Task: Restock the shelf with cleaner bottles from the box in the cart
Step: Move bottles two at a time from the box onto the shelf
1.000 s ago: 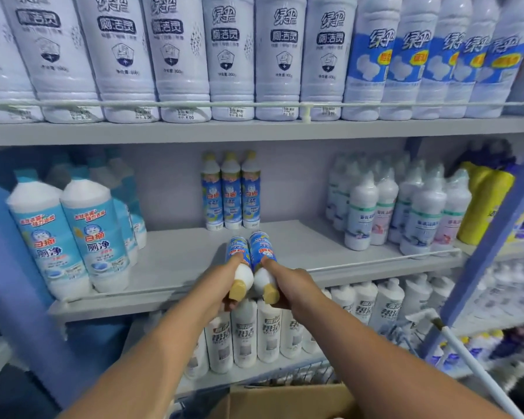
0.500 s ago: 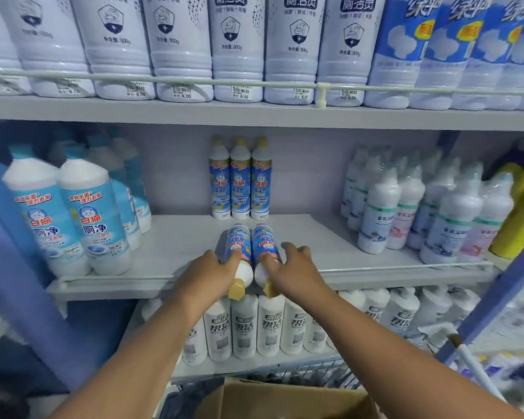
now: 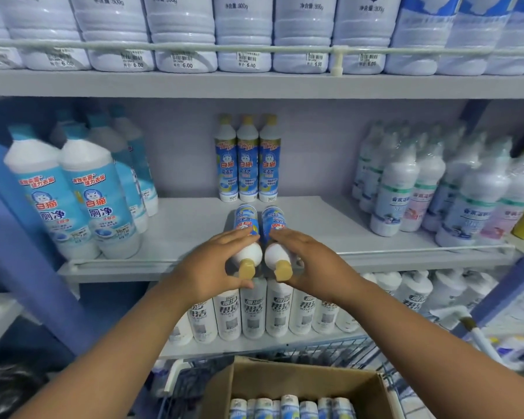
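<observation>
My left hand (image 3: 208,269) grips a blue-labelled cleaner bottle (image 3: 246,225) with a tan cap, tilted with its base pointing into the middle shelf (image 3: 315,219). My right hand (image 3: 312,264) holds a second, matching bottle (image 3: 273,222) right beside it, tilted the same way. Both bases hang over the shelf front, just before three upright matching bottles (image 3: 248,164) at the back. Below, an open cardboard box (image 3: 303,379) in the wire cart (image 3: 345,352) holds several more of these bottles (image 3: 288,408).
Large light-blue bottles (image 3: 82,201) stand at the shelf's left, white wrapped bottles (image 3: 421,189) at its right. A wire rail (image 3: 406,249) runs along the shelf front. Big white jugs (image 3: 242,34) fill the upper shelf; white bottles (image 3: 254,309) line the lower one.
Both hands have carried the two bottles forward and up, deeper over the middle shelf toward the three standing bottles. The view has dropped, showing the box in the cart.
</observation>
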Demonstrator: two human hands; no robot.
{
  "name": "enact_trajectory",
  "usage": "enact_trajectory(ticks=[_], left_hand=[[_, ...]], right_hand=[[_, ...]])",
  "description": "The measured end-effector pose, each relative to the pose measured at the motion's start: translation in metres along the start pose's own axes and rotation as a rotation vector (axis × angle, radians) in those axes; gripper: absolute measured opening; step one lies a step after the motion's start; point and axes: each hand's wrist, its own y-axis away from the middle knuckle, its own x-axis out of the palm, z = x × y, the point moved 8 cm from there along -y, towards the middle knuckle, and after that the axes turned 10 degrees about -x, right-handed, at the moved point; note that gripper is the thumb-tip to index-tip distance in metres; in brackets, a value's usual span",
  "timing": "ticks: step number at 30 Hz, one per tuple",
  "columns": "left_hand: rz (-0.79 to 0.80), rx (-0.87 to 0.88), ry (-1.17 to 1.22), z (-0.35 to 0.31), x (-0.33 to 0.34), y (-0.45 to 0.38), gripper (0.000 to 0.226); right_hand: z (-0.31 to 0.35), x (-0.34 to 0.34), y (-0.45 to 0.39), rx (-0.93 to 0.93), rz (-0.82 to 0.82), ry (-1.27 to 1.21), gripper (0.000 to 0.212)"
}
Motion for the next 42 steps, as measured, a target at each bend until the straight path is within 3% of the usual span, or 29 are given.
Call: enact_trajectory(ticks=[3, 10, 14, 20, 22, 28, 32, 39, 42], left_hand=[[-0.043, -0.022, -0.001, -0.003, -0.004, -0.001, 0.088], [-0.038, -0.036, 0.045, -0.005, -0.016, -0.011, 0.086], [-0.081, -0.144, 0.170, -0.005, -0.040, -0.032, 0.083], [-0.100, -0.265, 0.378, -0.009, -0.071, -0.080, 0.069], [-0.127, -0.303, 0.346, -0.007, -0.082, -0.102, 0.062], [-0.186, -0.407, 0.265, -0.004, -0.101, -0.156, 0.041], [-0.219, -0.446, 0.210, 0.005, -0.102, -0.182, 0.057], [-0.179, -0.465, 0.208, 0.017, -0.093, -0.216, 0.069], [-0.232, -0.510, 0.274, 0.019, -0.077, -0.221, 0.067]], right_hand=[[0.008, -0.008, -0.005, -0.042, -0.049, 0.056, 0.064], [0.000, -0.012, -0.011, 0.005, -0.002, 0.001, 0.074], [-0.015, -0.031, -0.034, 0.107, -0.033, -0.087, 0.073], [-0.035, -0.066, -0.090, 0.190, -0.026, -0.178, 0.040], [-0.045, -0.075, -0.111, 0.244, 0.001, -0.226, 0.027], [-0.084, -0.084, -0.164, 0.373, 0.021, -0.254, 0.031], [-0.095, -0.078, -0.192, 0.358, 0.096, -0.220, 0.055], [-0.126, -0.070, -0.209, 0.420, 0.058, -0.337, 0.037], [-0.128, -0.072, -0.209, 0.399, 0.012, -0.351, 0.035]])
